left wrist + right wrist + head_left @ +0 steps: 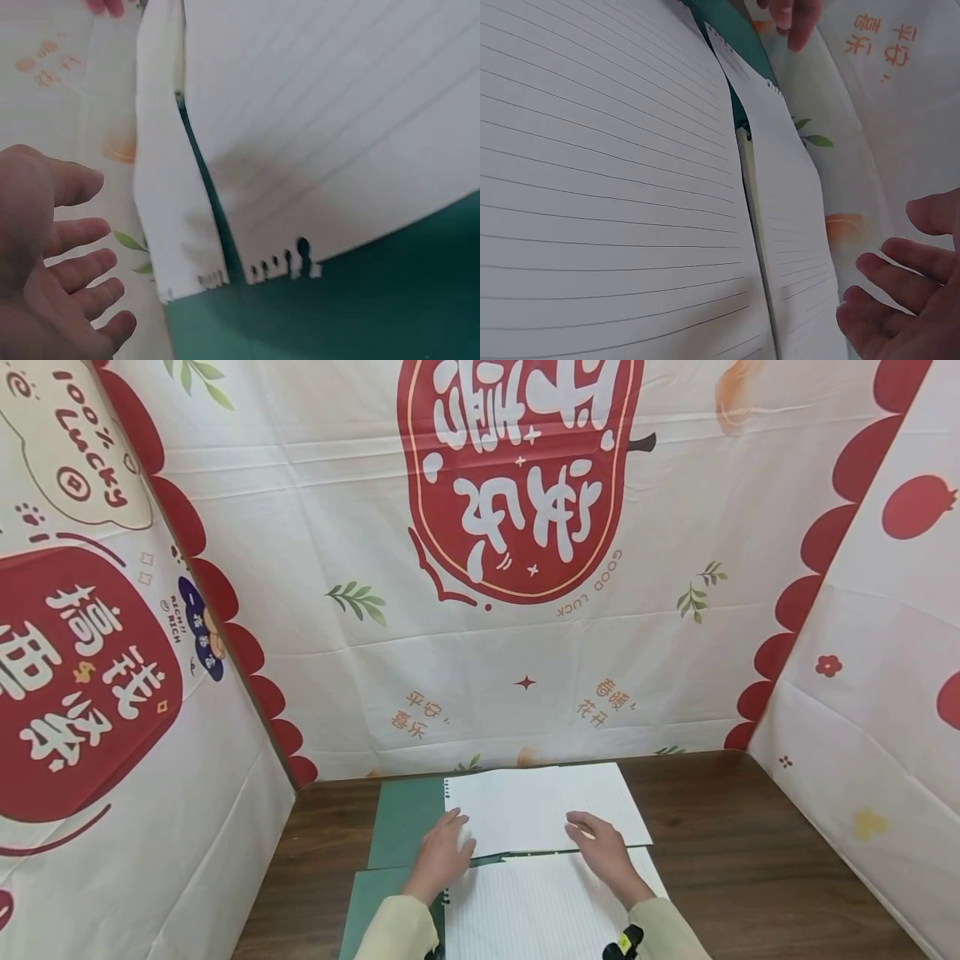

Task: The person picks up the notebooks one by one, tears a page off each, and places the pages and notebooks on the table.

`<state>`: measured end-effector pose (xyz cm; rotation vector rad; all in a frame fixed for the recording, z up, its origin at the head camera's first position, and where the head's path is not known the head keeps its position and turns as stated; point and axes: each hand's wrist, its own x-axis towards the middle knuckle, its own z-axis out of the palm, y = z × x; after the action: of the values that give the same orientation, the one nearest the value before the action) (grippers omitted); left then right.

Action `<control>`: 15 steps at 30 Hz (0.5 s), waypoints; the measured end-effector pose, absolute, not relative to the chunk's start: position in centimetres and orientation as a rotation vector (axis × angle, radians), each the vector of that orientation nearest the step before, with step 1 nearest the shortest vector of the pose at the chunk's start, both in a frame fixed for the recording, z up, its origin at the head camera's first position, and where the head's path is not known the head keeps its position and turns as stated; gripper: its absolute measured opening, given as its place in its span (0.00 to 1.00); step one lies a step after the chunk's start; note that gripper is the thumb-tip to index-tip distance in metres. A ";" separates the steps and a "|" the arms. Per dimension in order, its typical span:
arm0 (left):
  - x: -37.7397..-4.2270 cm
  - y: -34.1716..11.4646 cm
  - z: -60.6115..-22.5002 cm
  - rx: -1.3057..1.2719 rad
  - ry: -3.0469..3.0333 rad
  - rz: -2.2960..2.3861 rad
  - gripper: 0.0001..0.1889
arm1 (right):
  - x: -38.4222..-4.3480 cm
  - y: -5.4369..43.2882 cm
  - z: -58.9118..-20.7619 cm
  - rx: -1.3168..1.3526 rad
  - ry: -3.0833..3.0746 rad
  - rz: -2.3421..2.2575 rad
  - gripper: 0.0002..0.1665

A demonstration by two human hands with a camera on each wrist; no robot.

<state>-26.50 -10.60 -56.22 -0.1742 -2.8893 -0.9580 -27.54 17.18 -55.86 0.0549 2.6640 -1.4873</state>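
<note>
My left hand (441,853) hovers by the left edge of the white paper, fingers spread and relaxed. Over the paper's right part is my right hand (602,850), its fingers loosely bent with nothing between them. An upper lined sheet (517,810) lies behind a lower lined sheet (540,910). Torn ring holes run along their left edges. Between the sheets is a narrow gap showing green and, in the right wrist view, a pale strip (748,161). Green covers (405,822) extend to the left. In both wrist views the hands appear apart from the paper.
A dark brown wooden table (750,852) carries the papers. Printed white cloth (465,677) with red patterns hangs behind, and similar cloth (885,710) walls off both sides. Cream sleeves (397,931) cover the forearms, with a black strap device (624,943) at the right wrist.
</note>
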 end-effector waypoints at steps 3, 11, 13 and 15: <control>-25.8 -10.1 -55.3 -0.222 -2.855 -0.855 0.22 | -26.8 16.9 -54.5 -0.030 2.769 -1.383 0.27; -23.6 -9.3 -52.5 -0.304 -2.800 -0.684 0.26 | -24.9 16.6 -51.5 -0.203 2.921 -1.158 0.31; -23.1 -9.3 -51.9 -0.308 -2.803 -0.637 0.27 | -24.6 16.5 -51.0 -0.254 2.948 -1.122 0.33; -22.7 -9.3 -51.3 -0.313 -2.809 -0.604 0.28 | -24.2 16.4 -50.5 -0.304 2.981 -1.084 0.37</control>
<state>-22.66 -9.27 -51.30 -0.3127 -2.8093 -0.6037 -24.24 16.41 -50.53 -0.3043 2.9810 -1.0838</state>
